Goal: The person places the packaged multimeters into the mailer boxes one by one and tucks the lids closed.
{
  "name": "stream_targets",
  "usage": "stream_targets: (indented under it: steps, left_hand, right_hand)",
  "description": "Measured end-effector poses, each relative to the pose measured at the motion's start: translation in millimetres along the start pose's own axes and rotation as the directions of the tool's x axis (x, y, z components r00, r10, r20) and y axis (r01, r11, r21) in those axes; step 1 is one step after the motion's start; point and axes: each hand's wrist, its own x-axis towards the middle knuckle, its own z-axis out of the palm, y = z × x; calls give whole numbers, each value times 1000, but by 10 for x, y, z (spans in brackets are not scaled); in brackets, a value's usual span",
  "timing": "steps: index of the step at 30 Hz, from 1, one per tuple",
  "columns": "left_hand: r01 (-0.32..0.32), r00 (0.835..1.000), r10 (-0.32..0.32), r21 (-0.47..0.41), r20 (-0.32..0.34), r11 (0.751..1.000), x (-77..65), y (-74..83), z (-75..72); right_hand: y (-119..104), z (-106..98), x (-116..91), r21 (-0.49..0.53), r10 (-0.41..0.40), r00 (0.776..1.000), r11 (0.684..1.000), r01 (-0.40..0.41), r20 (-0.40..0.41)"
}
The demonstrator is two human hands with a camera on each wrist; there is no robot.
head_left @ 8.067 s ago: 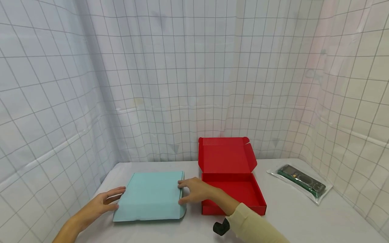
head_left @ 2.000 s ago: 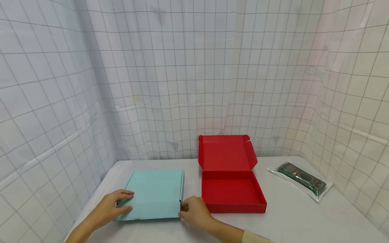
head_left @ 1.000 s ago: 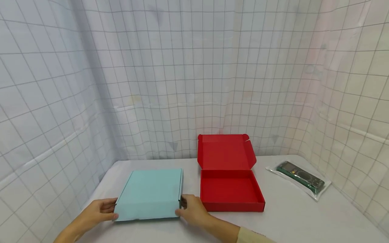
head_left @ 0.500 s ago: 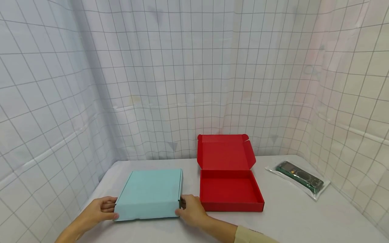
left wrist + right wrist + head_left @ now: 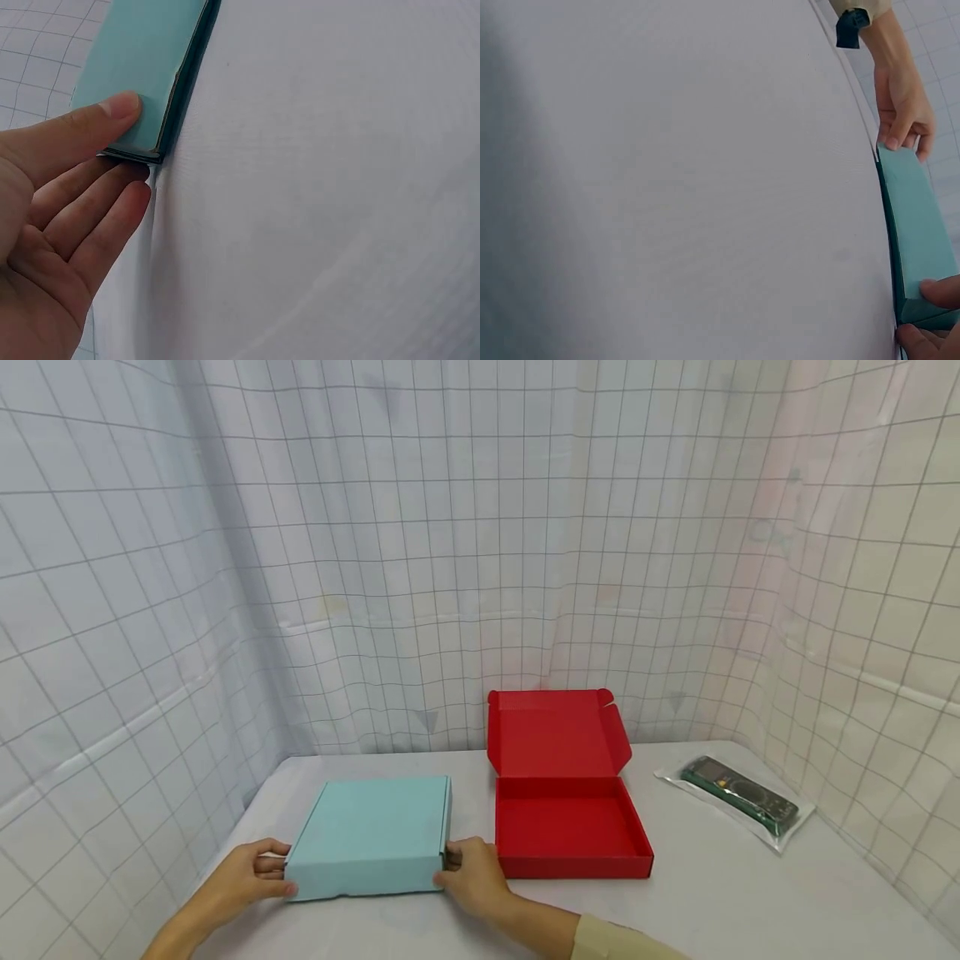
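A light blue cardboard mailer box (image 5: 371, 822) lies on the left of the table with its lid down and its front face standing. At its front left corner the left hand (image 5: 243, 877) grips it, thumb on the front face and fingers at the left side. In the left wrist view, the left thumb (image 5: 116, 112) presses flat on the box (image 5: 146, 64). The right hand (image 5: 478, 878) pinches the front right corner, its thumb at the front and its other fingers on the right side, partly hidden. Both hands and the box (image 5: 919, 225) appear in the right wrist view.
Just right of the right hand stands a red mailer box (image 5: 573, 868) with its lid (image 5: 555, 735) raised and nothing inside. A multimeter (image 5: 742, 793) in a clear plastic bag lies at the far right. Gridded white curtains (image 5: 525, 527) surround the white table (image 5: 735, 910).
The left hand has gone from the lid's top to the front left corner. From the lid's right edge, the right hand has come to the front right corner. The blue box's front now stands squarer.
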Motion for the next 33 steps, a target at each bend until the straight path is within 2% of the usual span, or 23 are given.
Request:
stream_targets:
  steps: [5,10,20,25,28,33]
  left_hand:
    - [-20,999,22,64,-39,998,29,23,11]
    - [-24,998,29,99,-52,995,60,57,32]
    - [-37,997,42,99,-57,994,81,25,52]
    - [-39,997,43,59,-64,997,88,16,59]
    - [-29,997,33,60,-76,998,87,22,65]
    - [44,990,-19,181,-140,983,63,58,65]
  right_hand:
    - [1,21,14,-2,11,999,1000,-11,-37]
    - [25,29,21,-48,-7,997,999,4,-74]
    - [45,31,26,-88,-37,992,996,26,-117]
    - [49,34,36,-91,-60,987,995,47,-147]
    - [45,34,36,-99,-65,986,994,50,-156]
    - [29,22,40,-89,-52,991,995,41,-124]
